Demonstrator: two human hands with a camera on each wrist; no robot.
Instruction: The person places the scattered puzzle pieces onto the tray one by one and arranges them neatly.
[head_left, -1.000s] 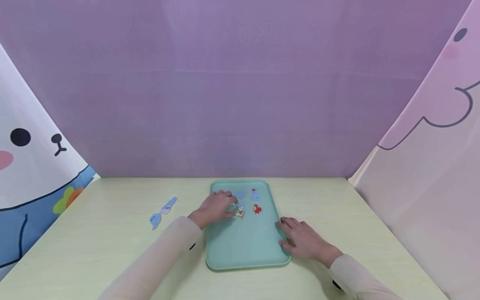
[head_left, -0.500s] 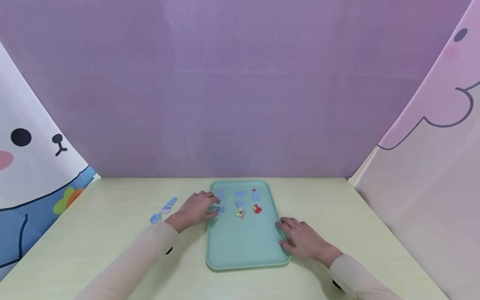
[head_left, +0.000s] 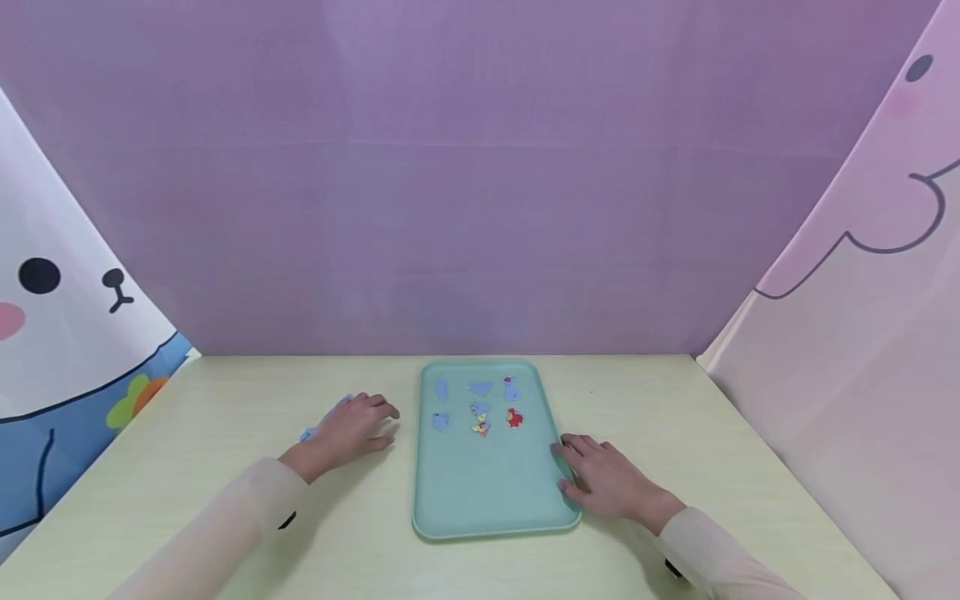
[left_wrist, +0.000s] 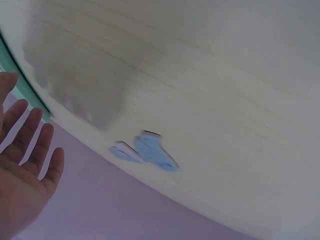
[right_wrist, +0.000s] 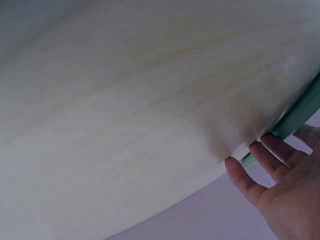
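Observation:
My left hand [head_left: 347, 433] is over the table left of the green tray [head_left: 491, 492], its fingers loosely spread and holding nothing. In the head view it covers most of two flat blue puzzle-like pieces on the table. The left wrist view shows both, a larger piece [left_wrist: 154, 151] against a smaller piece [left_wrist: 126, 152]. My right hand [head_left: 606, 477] rests its relaxed fingers [right_wrist: 244, 179] on the tray's right rim. Two rows of small pieces lie in the tray's far half: several bluish ones, a multicoloured piece [head_left: 481, 420] and a red piece [head_left: 513, 418].
A pale wooden table [head_left: 247, 400] carries everything. Behind it rises a purple cloth backdrop [head_left: 450, 208]. Cartoon-printed cloths stand at the left [head_left: 75, 358] and the right [head_left: 855, 375].
My left hand has moved left from the tray's pieces to above the pieces on the table, uncovering a blue piece at the tray's left. My right hand stays at the rim.

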